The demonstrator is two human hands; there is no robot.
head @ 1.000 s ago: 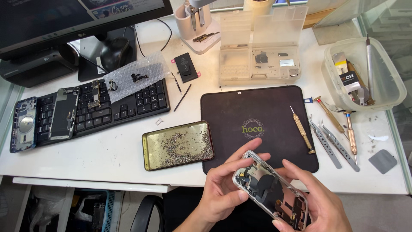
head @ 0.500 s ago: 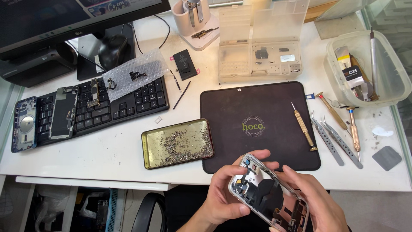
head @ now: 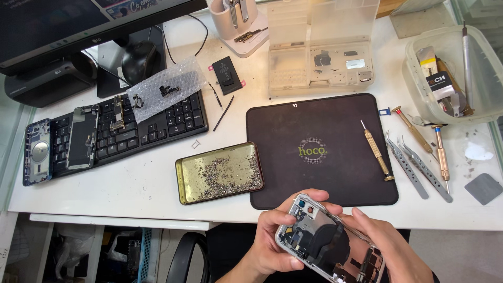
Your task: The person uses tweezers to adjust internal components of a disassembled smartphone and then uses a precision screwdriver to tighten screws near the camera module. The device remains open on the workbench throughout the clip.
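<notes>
Down at the near edge of the bench [head: 131,194], both hands cradle an opened phone housing [head: 327,246], its bare insides turned up toward the camera. The left hand [head: 272,246] wraps the housing's upper left corner, thumb lying along its lower side and fingers curled over the top edge near the camera cutouts. The right hand [head: 390,249] closes over the housing's right side, fingers laid across its rim, so the frame is braced from both ends and held tilted, just off the bench over the person's lap.

Just beyond the hands lies a dark work mat [head: 319,152], mostly bare, giving flat room directly ahead. A brass-handled screwdriver [head: 376,152] rests on the mat's right part, with tweezers [head: 416,167] and more drivers just past its right edge. Left of the mat, touching its edge, sits a shallow gold tray of tiny screws [head: 220,172], close to the left hand. Farther off stand a keyboard [head: 131,128] bearing phone parts, a clear parts box [head: 319,57], and a plastic tub [head: 456,73] at the right corner.
</notes>
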